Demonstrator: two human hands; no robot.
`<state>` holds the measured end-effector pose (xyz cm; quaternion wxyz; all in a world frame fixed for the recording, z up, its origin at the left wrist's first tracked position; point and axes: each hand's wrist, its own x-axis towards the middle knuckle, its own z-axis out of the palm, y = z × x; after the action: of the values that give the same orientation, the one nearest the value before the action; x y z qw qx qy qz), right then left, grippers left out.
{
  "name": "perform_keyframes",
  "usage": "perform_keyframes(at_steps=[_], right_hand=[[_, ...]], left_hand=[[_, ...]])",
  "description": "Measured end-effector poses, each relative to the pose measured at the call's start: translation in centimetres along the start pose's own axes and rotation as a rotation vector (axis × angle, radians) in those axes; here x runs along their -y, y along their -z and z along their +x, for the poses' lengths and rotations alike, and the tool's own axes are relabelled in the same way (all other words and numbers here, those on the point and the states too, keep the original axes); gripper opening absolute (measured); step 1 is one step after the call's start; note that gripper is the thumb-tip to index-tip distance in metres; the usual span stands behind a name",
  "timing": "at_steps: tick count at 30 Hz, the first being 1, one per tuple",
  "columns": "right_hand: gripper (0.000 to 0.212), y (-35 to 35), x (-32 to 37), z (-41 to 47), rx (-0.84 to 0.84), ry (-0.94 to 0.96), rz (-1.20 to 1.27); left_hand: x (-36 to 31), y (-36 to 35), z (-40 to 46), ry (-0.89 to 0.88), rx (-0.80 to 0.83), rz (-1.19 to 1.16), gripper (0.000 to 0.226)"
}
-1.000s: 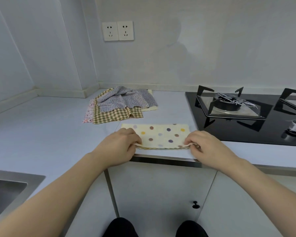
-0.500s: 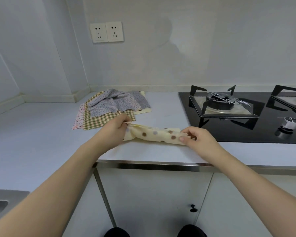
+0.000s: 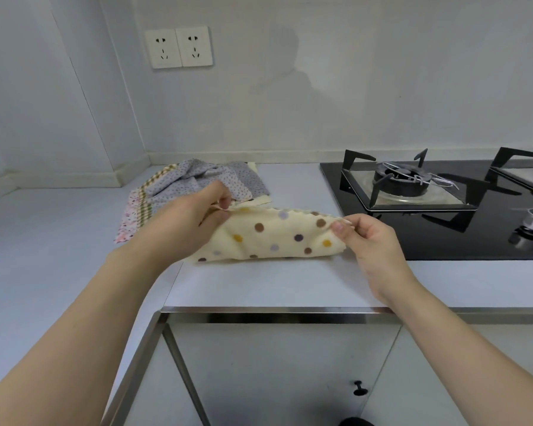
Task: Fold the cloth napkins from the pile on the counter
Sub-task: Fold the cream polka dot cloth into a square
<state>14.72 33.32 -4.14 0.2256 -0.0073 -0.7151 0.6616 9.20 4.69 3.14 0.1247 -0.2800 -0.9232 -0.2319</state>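
**Dotted napkin held by its two upper corners above the counter**

Head view: a cream napkin (image 3: 274, 238) with coloured dots is held just above the counter (image 3: 259, 287), between the pile (image 3: 197, 182) on the far left and the stove (image 3: 428, 204) on the right. Its lower folded edge appears to rest on the counter, though contact cannot be told for sure. The upper left corner is pinched between thumb and fingers of the left hand (image 3: 194, 219); the upper right corner is pinched by the right hand (image 3: 366, 238), whose other fingers are curled. The scalloped top edge is drawn nearly straight between the two grips.

The cloth is judged light, soft and limp: it sags and bulges in the middle and cannot keep a shape unsupported. Corners and edges are the places to be gripped, with both layers caught together so that the fold is not lost. Little slip is expected from such fabric. The pile's grey floral, checked and pink cloths are seen crumpled and overlapping, not yet folded.
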Motion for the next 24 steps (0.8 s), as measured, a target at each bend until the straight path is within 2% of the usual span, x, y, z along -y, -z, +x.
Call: perform_keyframes(at_steps=[8, 15, 24], right_hand=[[0.026, -0.2, 0.6, -1.2, -0.036, 0.097, -0.125], [0.033, -0.5, 1.2, -1.8, -0.120, 0.155, -0.236], [0.044, -0.6, 1.4, -2.2, -0.152, 0.173, -0.243]], left_hand=[[-0.7, 1.0, -0.5, 0.046, -0.091, -0.015, 0.009], [-0.6, 1.4, -0.7, 0.088, -0.061, -0.027, 0.012], [-0.5, 1.4, -0.6, 0.166, -0.122, 0.016, 0.013]])
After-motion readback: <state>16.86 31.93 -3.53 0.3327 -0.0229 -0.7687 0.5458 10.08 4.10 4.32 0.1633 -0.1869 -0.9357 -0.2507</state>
